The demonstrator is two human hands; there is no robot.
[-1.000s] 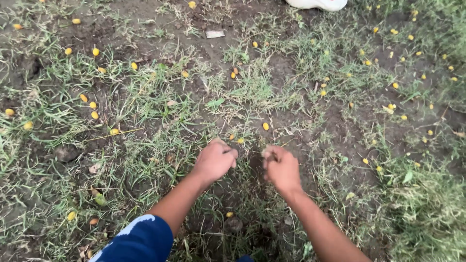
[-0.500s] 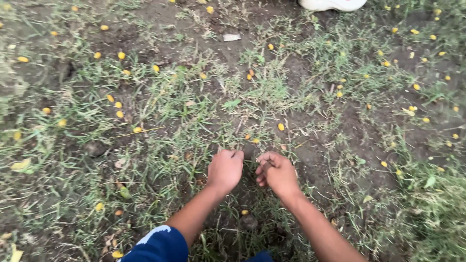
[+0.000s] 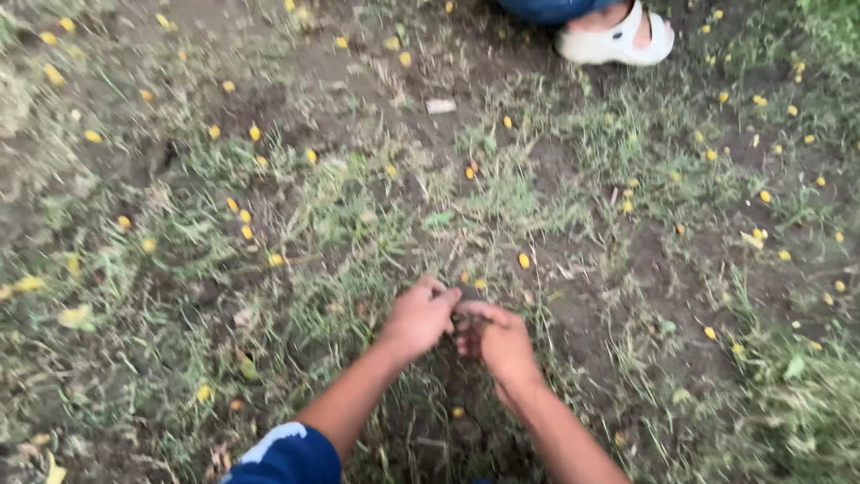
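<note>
- Left hand (image 3: pixel 419 318): low over the ground at near centre, fingers curled inward into a loose fist. The fingertips meet those of the other hand. What it grips, if anything, cannot be told from this blurred view.
- Right hand (image 3: pixel 497 339): just right of the left hand and touching it at the fingertips. The fingers are bent around a small dark object (image 3: pixel 467 315), which sits between the two hands; its kind cannot be told.
- Ground (image 3: pixel 591 296): dark bare soil with patchy grass (image 3: pixel 358 224) directly under and around both hands.
- Small yellow fruits: scattered across the whole area. One (image 3: pixel 524 260) lies just beyond the hands; another (image 3: pixel 458 411) lies near, between the forearms.
- Blue sleeve (image 3: pixel 282 453): covers the left upper arm at the near edge.
- White sandal (image 3: pixel 618 43): on another person's foot at the far edge, right of centre, well apart from the hands.
- Pale flat scrap (image 3: pixel 441 106): on the soil, far centre.
</note>
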